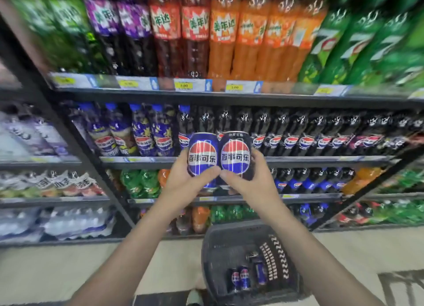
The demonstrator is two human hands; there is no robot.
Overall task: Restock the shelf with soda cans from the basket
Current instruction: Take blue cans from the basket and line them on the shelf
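My left hand (185,181) grips a blue Pepsi can (202,155), held upright. My right hand (250,179) grips a darker, black-topped Pepsi can (235,153) right beside it; the two cans touch side by side. Both are raised in front of the shelf (229,161) that carries Pepsi bottles, at about its front edge. On the floor below stands a dark basket (215,241) with several more cans (244,278) lying in its bottom.
The rack has several levels: large Mirinda and 7-Up bottles on top, Pepsi bottles in the middle, mixed small bottles lower down. A second rack with water packs (68,223) stands at the left. A shoe tip (194,298) shows next to the basket.
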